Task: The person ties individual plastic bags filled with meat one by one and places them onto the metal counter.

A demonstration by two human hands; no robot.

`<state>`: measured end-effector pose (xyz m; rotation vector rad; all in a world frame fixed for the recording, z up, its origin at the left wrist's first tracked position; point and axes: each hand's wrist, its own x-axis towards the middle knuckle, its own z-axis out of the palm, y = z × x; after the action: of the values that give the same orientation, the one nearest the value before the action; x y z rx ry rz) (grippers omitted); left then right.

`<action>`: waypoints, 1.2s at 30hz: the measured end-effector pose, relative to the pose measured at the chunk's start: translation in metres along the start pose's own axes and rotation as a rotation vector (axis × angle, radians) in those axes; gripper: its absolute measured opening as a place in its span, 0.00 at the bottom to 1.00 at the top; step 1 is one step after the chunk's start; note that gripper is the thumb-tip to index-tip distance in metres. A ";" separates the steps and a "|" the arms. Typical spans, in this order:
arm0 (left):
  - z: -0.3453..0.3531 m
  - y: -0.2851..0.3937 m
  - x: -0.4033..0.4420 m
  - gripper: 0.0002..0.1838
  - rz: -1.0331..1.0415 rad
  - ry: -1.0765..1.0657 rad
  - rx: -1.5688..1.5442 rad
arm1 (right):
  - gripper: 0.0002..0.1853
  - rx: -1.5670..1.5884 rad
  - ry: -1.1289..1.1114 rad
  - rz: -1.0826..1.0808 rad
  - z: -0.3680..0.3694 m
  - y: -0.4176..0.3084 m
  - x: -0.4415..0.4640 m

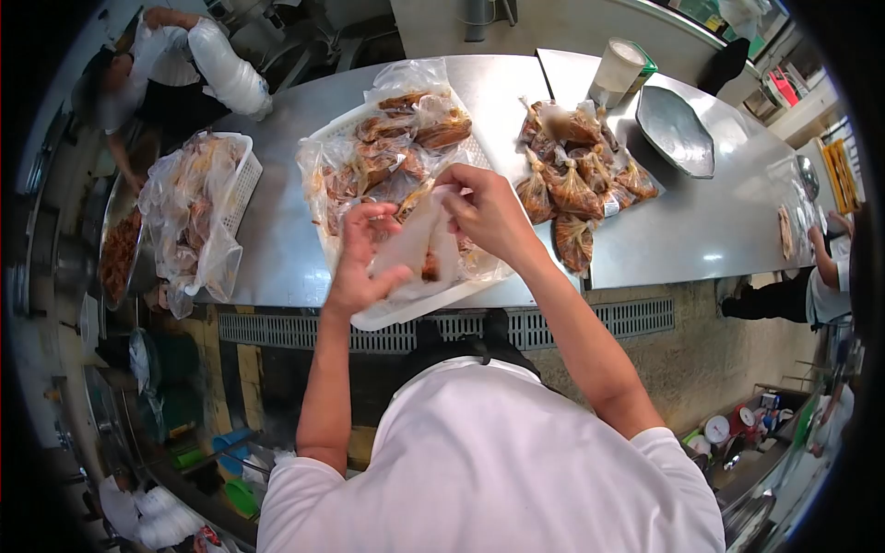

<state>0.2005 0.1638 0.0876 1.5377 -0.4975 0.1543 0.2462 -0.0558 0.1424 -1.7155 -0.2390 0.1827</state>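
Observation:
In front of me, my right hand (484,210) pinches the top of a clear plastic bag (415,244) between thumb and fingers. Some brown food shows through the bag, though I cannot tell if it lies inside or behind. My left hand (358,267) is open at the bag's left side, fingers and thumb apart; whether it touches the plastic I cannot tell. Both hands are over a white plastic basket (383,318), lined with clear plastic and heaped with brown cooked meat (387,157).
Tied bags of brown food (573,189) sit to the right on the steel table (682,244). Beyond are a plastic container (618,72) and a metal tray (676,132). Another filled basket (241,184) stands left, near a co-worker (166,88). A second person (830,281) is far right.

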 end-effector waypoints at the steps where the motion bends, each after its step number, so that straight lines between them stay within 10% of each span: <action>1: 0.003 -0.005 -0.001 0.53 -0.047 -0.187 0.320 | 0.04 -0.002 0.005 -0.002 0.003 0.000 0.003; 7: 0.020 -0.012 0.021 0.20 -0.284 -0.036 0.510 | 0.12 0.327 -0.233 0.015 -0.006 0.013 0.004; 9: 0.016 0.023 0.038 0.03 -0.200 0.105 0.133 | 0.30 0.384 -0.328 -0.093 -0.024 0.019 0.002; 13: 0.022 0.049 0.069 0.02 -0.166 -0.027 0.008 | 0.56 -0.132 -0.302 -0.451 -0.005 0.046 -0.007; 17: 0.051 0.060 0.085 0.17 0.112 0.066 -0.131 | 0.24 -0.560 -0.043 -0.673 0.042 0.074 0.006; 23: 0.033 -0.010 0.043 0.30 0.093 0.182 0.664 | 0.12 0.445 0.206 -0.342 0.027 0.042 0.014; 25: 0.031 -0.023 0.036 0.32 -0.634 -0.062 0.242 | 0.15 0.602 0.218 -0.375 0.029 0.047 0.019; 26: 0.030 -0.024 0.033 0.32 -0.632 -0.065 0.242 | 0.15 0.632 0.154 -0.228 0.025 0.065 0.019; 29: 0.039 -0.018 0.029 0.29 -0.083 0.061 0.475 | 0.10 0.708 0.006 -0.004 0.011 0.083 0.016; 33: 0.061 0.007 0.040 0.23 -0.044 0.051 0.378 | 0.11 -0.108 0.179 -0.656 0.036 0.058 0.009; 35: 0.058 -0.013 0.050 0.18 -0.549 0.452 -0.260 | 0.10 -0.340 -0.175 -0.131 0.030 0.057 0.001; 36: 0.060 -0.020 0.061 0.20 -0.413 0.602 -0.497 | 0.06 -0.426 -0.193 -0.181 0.030 0.073 -0.004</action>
<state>0.2500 0.0915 0.0915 1.0052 0.2518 0.1500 0.2388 -0.0394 0.0654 -2.0865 -0.6090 0.1722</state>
